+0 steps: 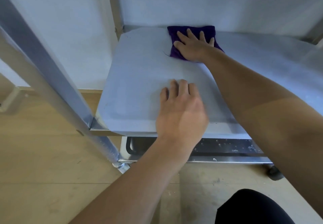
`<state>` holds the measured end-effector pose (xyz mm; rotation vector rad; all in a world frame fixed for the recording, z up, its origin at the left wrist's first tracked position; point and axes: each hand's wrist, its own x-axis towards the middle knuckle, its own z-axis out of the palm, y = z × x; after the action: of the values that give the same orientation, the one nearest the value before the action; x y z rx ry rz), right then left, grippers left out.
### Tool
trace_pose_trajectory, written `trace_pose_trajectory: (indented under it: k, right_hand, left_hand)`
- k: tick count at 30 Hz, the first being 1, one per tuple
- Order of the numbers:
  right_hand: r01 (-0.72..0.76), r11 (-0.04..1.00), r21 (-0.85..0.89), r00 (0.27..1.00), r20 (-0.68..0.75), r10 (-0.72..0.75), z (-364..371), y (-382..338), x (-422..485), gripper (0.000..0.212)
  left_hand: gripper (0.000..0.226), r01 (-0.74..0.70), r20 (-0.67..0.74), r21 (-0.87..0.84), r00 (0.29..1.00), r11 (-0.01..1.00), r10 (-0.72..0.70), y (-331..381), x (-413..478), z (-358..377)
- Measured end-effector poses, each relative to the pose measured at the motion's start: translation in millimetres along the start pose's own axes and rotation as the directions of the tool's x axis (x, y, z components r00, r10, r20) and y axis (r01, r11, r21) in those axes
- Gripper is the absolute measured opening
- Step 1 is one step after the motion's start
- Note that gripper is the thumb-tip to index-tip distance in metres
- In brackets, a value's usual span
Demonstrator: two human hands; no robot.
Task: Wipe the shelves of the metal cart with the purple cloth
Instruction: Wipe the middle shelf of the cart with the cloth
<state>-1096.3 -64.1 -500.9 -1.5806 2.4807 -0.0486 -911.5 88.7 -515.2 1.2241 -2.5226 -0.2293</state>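
The metal cart's middle shelf [132, 77] is a flat, pale steel sheet that fills the centre of the head view. A folded purple cloth [208, 30] lies flat near the shelf's back edge. My right hand [194, 45] presses on it with fingers spread, palm down. My left hand [180, 112] rests flat on the shelf's front part, fingers apart, holding nothing. A lower shelf [225, 147] shows beneath the front edge, dark and speckled with white bits.
A slanted metal post [57, 91] of the cart runs down the left to a foot [122, 167]. A rear post [115, 5] stands at the back. A black caster [274, 173] sits lower right. Wooden floor [43, 171] lies below, and my dark-clothed knee [251, 208] is at the bottom.
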Motion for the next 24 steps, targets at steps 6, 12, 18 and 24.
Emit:
trace_pose_trajectory:
  k: [6, 12, 18, 24]
  right_hand:
    - [0.086, 0.996, -0.007, 0.996, 0.006, -0.086, 4.9, -35.6, 7.9, 0.059]
    - [0.101, 0.995, -0.003, 0.995, 0.009, -0.101, 5.5, -52.2, 11.1, 0.059]
    - [0.167, 0.986, -0.015, 0.986, 0.025, -0.166, 7.6, -86.4, 7.7, 0.059]
    - [0.328, 0.943, -0.055, 0.944, 0.052, -0.325, 14.4, -127.9, -0.9, 0.058]
  left_hand:
    - [0.039, -0.007, 0.048, -0.064, 0.999, 0.998, 0.01, -6.8, 1.2, -4.6]
    - [0.035, 0.102, 0.093, -0.029, 0.991, 0.994, -0.098, -42.4, 4.5, -32.3]
    - [0.05, 0.228, 0.039, 0.096, 0.972, 0.969, -0.233, -70.4, -18.6, -30.8]
    - [0.051, 0.228, 0.049, 0.1, 0.971, 0.968, -0.234, -74.4, -16.0, -27.7]
